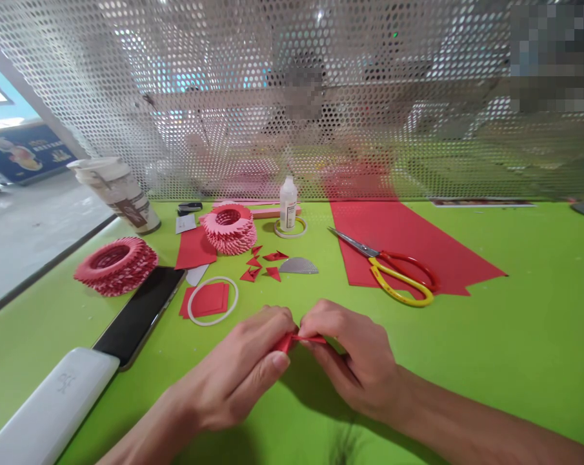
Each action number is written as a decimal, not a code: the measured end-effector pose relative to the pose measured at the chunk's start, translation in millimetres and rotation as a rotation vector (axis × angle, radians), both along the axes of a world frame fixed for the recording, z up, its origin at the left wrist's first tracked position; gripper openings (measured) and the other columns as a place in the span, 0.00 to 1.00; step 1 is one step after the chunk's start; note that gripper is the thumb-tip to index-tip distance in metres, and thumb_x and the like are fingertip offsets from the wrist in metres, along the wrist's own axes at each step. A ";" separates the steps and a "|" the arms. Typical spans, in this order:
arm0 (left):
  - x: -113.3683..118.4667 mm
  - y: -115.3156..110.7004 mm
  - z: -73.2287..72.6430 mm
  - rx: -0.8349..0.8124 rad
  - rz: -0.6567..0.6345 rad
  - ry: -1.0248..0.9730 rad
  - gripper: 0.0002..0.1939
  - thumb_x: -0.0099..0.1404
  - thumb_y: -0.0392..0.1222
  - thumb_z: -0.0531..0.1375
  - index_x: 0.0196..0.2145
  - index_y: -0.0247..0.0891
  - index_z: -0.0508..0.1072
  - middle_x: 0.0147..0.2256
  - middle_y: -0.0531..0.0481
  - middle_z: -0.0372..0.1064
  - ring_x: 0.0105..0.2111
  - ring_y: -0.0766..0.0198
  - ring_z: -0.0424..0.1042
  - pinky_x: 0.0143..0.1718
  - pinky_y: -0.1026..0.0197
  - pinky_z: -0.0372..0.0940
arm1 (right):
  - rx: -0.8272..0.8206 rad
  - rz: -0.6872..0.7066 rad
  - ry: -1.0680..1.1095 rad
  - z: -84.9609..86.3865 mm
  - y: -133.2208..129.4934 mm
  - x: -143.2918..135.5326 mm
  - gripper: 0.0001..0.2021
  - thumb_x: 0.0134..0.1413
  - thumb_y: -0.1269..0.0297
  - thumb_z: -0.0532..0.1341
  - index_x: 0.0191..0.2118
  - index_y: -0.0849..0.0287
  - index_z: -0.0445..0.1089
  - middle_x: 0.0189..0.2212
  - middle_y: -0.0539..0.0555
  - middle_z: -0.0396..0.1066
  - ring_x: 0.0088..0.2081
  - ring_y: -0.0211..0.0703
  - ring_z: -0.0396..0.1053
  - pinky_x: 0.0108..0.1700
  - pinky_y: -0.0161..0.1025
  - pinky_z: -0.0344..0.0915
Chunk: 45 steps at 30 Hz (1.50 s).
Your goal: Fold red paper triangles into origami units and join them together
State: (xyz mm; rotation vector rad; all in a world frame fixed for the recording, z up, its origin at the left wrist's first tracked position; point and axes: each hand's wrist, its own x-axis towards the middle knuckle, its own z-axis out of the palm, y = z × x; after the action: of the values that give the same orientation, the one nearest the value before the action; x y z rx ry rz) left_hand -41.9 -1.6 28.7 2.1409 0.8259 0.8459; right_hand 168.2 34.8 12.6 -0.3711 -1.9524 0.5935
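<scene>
Between my two hands is a small piece of red paper (285,343), partly folded. My left hand (246,361) pinches its left end between thumb and fingers. Its right end is gripped by the thumb and forefinger of my right hand (352,352). Just beyond lie several small folded red paper triangles (273,273) beside a grey half-disc (299,265). To the left, a pale ring (193,317) rests on a stack of red paper squares (208,299). The fingers hide much of the held paper.
Scissors (369,252) lie on large red paper sheets (417,226). A glue bottle (288,205) stands inside another ring. Two pleated paper rings (231,236) (117,266), a phone (139,316), a white device (54,407) and a cup (117,194) are leftward. A perforated screen (224,129) closes the back.
</scene>
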 end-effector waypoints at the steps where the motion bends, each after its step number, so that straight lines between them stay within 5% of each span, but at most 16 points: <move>1: -0.2 0.0 -0.2 0.007 0.000 0.009 0.20 0.83 0.57 0.42 0.40 0.41 0.59 0.35 0.52 0.59 0.33 0.61 0.59 0.37 0.57 0.58 | 0.004 -0.002 -0.003 0.0 -0.2 0.4 0.10 0.67 0.78 0.60 0.47 0.56 0.69 0.33 0.52 0.74 0.33 0.40 0.71 0.35 0.36 0.68; 36: 0.2 1.9 6.3 0.086 0.054 0.059 0.19 0.83 0.53 0.42 0.38 0.41 0.59 0.34 0.51 0.61 0.32 0.60 0.61 0.37 0.56 0.60 | 0.017 0.051 -0.012 1.1 1.3 -0.3 0.11 0.67 0.79 0.58 0.46 0.55 0.70 0.33 0.53 0.72 0.32 0.43 0.69 0.34 0.38 0.65; 41: -1.1 2.3 3.3 0.217 0.129 0.123 0.13 0.82 0.46 0.45 0.40 0.40 0.61 0.35 0.50 0.63 0.33 0.59 0.61 0.38 0.55 0.58 | -0.526 -0.026 0.012 1.4 -2.3 -4.0 0.08 0.63 0.75 0.60 0.43 0.55 0.72 0.23 0.43 0.59 0.24 0.35 0.56 0.26 0.32 0.54; 45: -1.8 3.8 1.4 0.331 0.160 0.235 0.09 0.80 0.38 0.49 0.38 0.40 0.62 0.34 0.50 0.64 0.32 0.59 0.59 0.37 0.55 0.55 | -0.913 0.133 0.038 -0.1 3.6 -7.8 0.04 0.57 0.71 0.62 0.31 0.59 0.71 0.22 0.43 0.61 0.23 0.33 0.55 0.24 0.31 0.51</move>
State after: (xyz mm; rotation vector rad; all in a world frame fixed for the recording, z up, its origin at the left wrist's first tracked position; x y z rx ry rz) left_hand -43.7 2.3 30.1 2.5268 1.0476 0.8714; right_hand 160.4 38.5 12.5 -0.7776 -1.5725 1.5608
